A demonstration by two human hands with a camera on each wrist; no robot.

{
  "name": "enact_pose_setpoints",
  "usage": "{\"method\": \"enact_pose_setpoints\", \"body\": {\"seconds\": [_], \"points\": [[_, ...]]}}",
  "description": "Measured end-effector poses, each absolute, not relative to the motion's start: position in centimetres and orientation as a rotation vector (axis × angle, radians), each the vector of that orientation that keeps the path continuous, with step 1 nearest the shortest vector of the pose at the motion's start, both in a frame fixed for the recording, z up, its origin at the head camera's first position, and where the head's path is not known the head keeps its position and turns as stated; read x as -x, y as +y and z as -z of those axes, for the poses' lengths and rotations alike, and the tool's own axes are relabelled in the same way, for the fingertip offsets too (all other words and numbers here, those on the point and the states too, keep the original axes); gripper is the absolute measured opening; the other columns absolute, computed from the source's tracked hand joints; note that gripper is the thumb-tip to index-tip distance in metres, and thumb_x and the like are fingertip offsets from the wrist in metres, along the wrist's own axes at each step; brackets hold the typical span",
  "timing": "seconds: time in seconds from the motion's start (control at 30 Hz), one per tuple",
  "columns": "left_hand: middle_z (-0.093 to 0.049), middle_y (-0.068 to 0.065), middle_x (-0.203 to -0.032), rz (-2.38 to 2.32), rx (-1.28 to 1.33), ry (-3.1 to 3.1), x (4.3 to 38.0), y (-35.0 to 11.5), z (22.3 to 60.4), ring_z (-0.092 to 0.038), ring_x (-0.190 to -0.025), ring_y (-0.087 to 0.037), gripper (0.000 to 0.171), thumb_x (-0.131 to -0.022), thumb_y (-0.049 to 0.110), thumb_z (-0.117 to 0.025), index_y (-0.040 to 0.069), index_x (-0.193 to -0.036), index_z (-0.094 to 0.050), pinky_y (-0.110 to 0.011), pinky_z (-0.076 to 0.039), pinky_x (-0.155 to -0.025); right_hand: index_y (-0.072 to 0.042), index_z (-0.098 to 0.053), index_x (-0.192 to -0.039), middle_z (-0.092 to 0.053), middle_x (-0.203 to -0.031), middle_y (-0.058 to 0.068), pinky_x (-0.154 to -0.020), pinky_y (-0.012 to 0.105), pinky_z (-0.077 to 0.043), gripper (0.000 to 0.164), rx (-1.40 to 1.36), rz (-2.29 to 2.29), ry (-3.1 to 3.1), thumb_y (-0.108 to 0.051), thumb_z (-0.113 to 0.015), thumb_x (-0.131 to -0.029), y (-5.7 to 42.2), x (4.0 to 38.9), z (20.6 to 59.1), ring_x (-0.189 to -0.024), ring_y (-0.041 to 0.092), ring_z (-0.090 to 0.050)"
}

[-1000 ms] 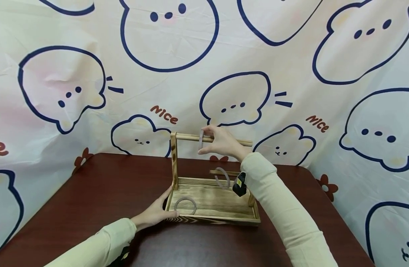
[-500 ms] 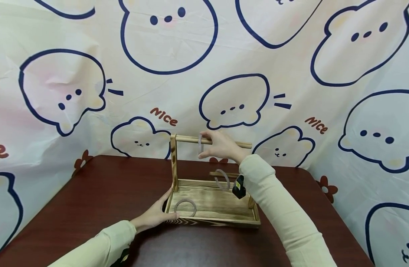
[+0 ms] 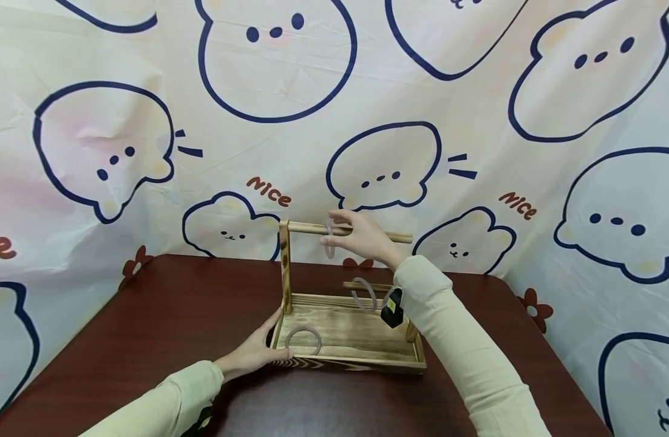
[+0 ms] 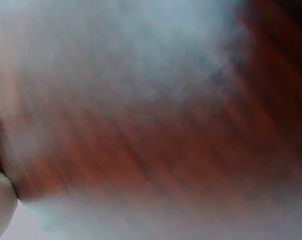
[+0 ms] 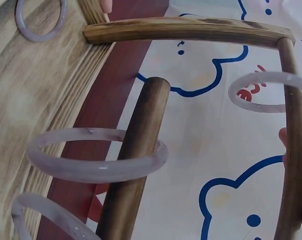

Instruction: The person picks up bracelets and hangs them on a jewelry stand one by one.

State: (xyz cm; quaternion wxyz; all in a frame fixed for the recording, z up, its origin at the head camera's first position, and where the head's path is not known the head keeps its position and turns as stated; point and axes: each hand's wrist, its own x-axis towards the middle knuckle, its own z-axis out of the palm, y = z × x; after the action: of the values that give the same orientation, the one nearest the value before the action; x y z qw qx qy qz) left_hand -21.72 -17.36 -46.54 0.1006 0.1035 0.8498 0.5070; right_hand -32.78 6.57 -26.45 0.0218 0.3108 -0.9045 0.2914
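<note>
A wooden jewellery rack [image 3: 362, 340] has a tray base, an upper rod [image 3: 307, 227] and a shorter lower rod [image 5: 148, 110]. My left hand [image 3: 251, 349] grips the tray's left end, thumb over the front rim. A pale translucent bangle [image 3: 330, 252] hangs round the upper rod. Around it my right hand [image 3: 364, 235] is spread, thumb and fingers apart; whether the thumb touches it is unclear. In the right wrist view, one bangle [image 5: 91, 170] encircles the lower rod and another bangle [image 5: 51, 212] shows partly beside it. One more bangle [image 3: 303, 329] lies in the tray's front left corner.
The rack stands on a dark red-brown table [image 3: 203, 309]. Behind it hangs a pale cloth [image 3: 302, 158] with cartoon outlines. The left wrist view is mostly blurred tabletop.
My right hand has let go of the bangle, which has dropped slightly and hangs on the upper rod. The thumb has moved up. My left hand keeps its hold on the tray.
</note>
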Motion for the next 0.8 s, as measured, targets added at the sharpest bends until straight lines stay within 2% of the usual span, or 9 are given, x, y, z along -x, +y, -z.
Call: {"method": "enact_pose_setpoints", "body": {"seconds": [0.23, 0.53, 0.8], "points": [[-0.004, -0.015, -0.154, -1.522, -0.305, 2.503, 21.5, -17.4, 46.4, -0.003, -0.139, -0.037, 0.100, -0.077, 0.026, -0.073, 0.016, -0.149, -0.005, -0.059, -0.019, -0.104, -0.016, -0.048, -0.134, -0.051, -0.134, 0.003, -0.103, 0.040, -0.036, 0.062, -0.951, -1.008, -2.749, -0.046, -0.065, -0.082, 6.5, 32.7, 26.5, -0.124, 0.019, -0.046], [-0.001, -0.015, -0.154, -1.540, -0.302, 2.474, 21.6, -17.4, 46.4, -0.001, -0.139, -0.038, 0.100, -0.078, 0.026, -0.073, 0.018, -0.149, -0.003, -0.061, -0.018, -0.104, -0.009, -0.055, -0.125, -0.056, -0.127, 0.008, -0.098, 0.032, -0.042, 0.045, -0.980, -1.064, -2.586, -0.029, -0.064, -0.086, 7.3, 32.9, 26.4, -0.118, 0.021, -0.052], [-0.003, -0.013, -0.154, -1.522, -0.294, 2.480, 21.6, -17.4, 46.6, -0.002, -0.140, -0.036, 0.100, -0.078, 0.028, -0.072, 0.018, -0.149, -0.003, -0.059, -0.019, -0.105, -0.006, -0.052, -0.128, -0.056, -0.127, 0.011, -0.098, 0.033, -0.041, 0.046, -0.898, -1.175, -2.537, -0.027, -0.062, -0.088, 8.2, 32.2, 25.9, -0.118, 0.022, -0.052]]}}
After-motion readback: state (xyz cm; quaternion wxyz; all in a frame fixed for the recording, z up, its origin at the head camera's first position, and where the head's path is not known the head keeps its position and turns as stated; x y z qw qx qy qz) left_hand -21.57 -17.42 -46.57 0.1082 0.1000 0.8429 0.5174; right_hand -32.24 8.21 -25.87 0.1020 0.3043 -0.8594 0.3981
